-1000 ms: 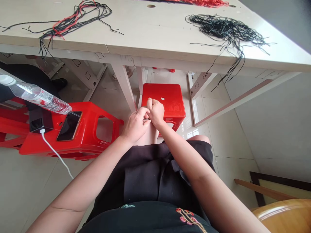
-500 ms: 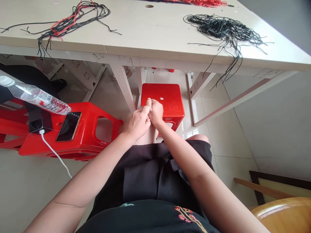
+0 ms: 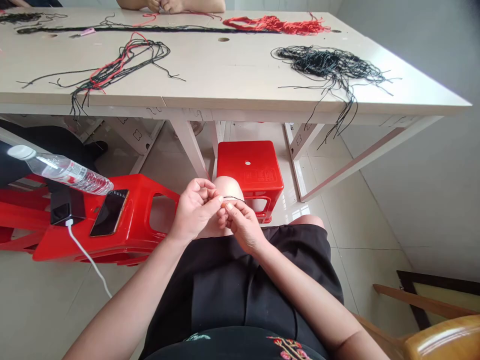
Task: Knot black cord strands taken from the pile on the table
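Note:
Above my knee, a short length of thin black cord (image 3: 235,198) shows between and just past my fingers. My left hand (image 3: 197,207) pinches at it with thumb and forefinger, its other fingers curled. Close beside it, my right hand (image 3: 243,224) also has thumb and fingers pressed together on the cord. The fingertips of both hands nearly touch, and most of the cord is hidden in them. A tangled bundle of black cords (image 3: 326,64) lies on the table at the right, with ends hanging over its edge. Black cords with a red strand (image 3: 120,62) lie at the left.
The pale table (image 3: 225,82) spans the front. Farther back lie red cords (image 3: 277,24) and a pink-handled tool (image 3: 87,32); another person's hands (image 3: 165,5) rest there. A red stool (image 3: 249,160) stands ahead. On the left stool lie a bottle (image 3: 71,172), phone (image 3: 110,212) and black box (image 3: 66,206).
My hands, clasped close together before, now have their fingertips raised, and a black cord shows between them. The view has tilted up, bringing more of the table and another person's hands into sight.

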Motion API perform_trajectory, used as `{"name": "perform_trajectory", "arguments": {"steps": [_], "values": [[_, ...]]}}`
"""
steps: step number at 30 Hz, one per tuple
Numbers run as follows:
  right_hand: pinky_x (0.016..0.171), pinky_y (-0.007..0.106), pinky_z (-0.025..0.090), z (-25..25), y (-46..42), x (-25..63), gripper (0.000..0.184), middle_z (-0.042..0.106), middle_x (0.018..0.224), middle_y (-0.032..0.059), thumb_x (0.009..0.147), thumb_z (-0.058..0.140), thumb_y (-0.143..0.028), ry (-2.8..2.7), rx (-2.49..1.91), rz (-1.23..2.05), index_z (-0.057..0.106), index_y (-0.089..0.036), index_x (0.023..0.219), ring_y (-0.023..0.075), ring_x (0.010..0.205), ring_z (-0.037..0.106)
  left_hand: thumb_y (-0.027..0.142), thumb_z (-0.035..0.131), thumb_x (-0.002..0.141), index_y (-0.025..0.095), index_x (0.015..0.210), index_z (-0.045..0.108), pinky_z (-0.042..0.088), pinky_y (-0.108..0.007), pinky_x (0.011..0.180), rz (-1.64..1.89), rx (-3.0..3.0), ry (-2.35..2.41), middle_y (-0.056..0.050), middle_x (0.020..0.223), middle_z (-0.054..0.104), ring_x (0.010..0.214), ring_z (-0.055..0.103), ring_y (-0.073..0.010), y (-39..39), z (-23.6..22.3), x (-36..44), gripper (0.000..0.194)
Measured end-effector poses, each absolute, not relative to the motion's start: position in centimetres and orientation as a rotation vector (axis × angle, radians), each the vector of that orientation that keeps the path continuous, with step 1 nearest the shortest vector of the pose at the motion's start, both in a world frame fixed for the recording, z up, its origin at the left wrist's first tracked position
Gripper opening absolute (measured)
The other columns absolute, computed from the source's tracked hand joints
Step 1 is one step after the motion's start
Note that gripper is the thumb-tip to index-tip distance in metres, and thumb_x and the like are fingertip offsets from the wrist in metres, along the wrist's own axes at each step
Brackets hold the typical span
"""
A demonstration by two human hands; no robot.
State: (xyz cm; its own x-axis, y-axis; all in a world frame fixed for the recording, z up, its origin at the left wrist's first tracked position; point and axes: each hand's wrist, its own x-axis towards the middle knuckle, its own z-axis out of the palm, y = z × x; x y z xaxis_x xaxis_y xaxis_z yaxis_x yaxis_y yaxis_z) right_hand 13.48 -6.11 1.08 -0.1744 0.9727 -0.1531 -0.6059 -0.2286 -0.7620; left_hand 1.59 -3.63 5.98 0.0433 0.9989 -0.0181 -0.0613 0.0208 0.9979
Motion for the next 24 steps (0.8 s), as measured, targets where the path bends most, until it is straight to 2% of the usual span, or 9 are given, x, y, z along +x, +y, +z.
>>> {"name": "perform_trajectory", "arguments": {"steps": [4,11,19,24], "values": [[0.056,0.022,0.045,1.4,-6.3,12.8,0.021,0.06,0.062,-0.004,0.069,0.075,-0.034,-0.48,-0.6,1.678,0.06,-0.02,0.072,0.008,0.054,0.054,0.017,0.068,0.067,0.018,0.077,0.049,0.047,-0.021,0.047,1.166,1.176,1.11,0.005,0.061,0.058,0.046,0.055,-0.0083,-4.6,6.7,2.4,0.021],[0.058,0.024,0.046,2.3,-6.7,13.3,0.019,0.059,0.058,-0.0038,0.077,0.068,-0.03,-0.618,-0.692,1.472,0.058,-0.018,0.066,0.0081,0.054,0.053,0.016,0.072,0.065,0.017,0.073,0.051,0.049,-0.02,0.056,1.181,1.035,1.053,0.005,0.06,0.059,0.052,0.058,-0.0074,-5.3,6.8,2.6,0.022],[0.061,0.027,0.047,2.5,-7.3,13.4,0.018,0.059,0.062,-0.0016,0.079,0.063,-0.033,-0.833,-0.899,1.222,0.057,-0.019,0.07,0.0112,0.058,0.055,0.024,0.081,0.06,0.014,0.078,0.061,0.044,-0.016,0.055,1.083,0.824,1.134,0.003,0.064,0.063,0.056,0.057,-0.0053,-5.4,6.0,2.3,0.029],[0.061,0.027,0.047,1.8,-7.3,13.4,0.018,0.057,0.063,-0.0011,0.079,0.063,-0.032,-0.878,-0.925,1.152,0.055,-0.019,0.069,0.0117,0.059,0.054,0.023,0.083,0.057,0.014,0.088,0.064,0.048,-0.018,0.068,1.109,0.826,1.133,0.002,0.068,0.067,0.066,0.062,-0.0076,-5.5,5.6,2.4,0.038]]}}
